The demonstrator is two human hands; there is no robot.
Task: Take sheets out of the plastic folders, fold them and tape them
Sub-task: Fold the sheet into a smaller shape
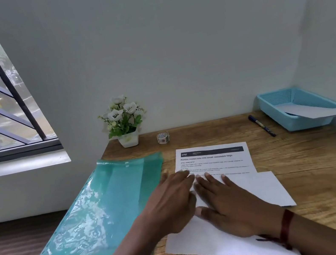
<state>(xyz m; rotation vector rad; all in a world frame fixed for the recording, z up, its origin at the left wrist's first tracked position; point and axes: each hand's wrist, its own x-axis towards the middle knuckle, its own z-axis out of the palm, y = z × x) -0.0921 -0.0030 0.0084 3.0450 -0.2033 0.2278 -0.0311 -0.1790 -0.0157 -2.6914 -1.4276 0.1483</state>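
A white printed sheet (pixel 213 159) lies on the wooden desk, its near part folded over so a blank flap (pixel 265 188) covers the lower text. My left hand (pixel 171 203) and my right hand (pixel 232 203) lie flat on the fold with fingers straight, side by side. A stack of green plastic folders (pixel 100 209) lies to the left of the sheet, hanging slightly over the desk's left edge. A small roll of tape (pixel 163 138) stands near the wall behind the sheet.
A potted white flower (pixel 124 121) stands at the back of the desk (pixel 315 168). A blue basket (pixel 298 107) with a folded paper in it sits in the back right corner, with a pen (pixel 261 125) beside it. A window is at the left.
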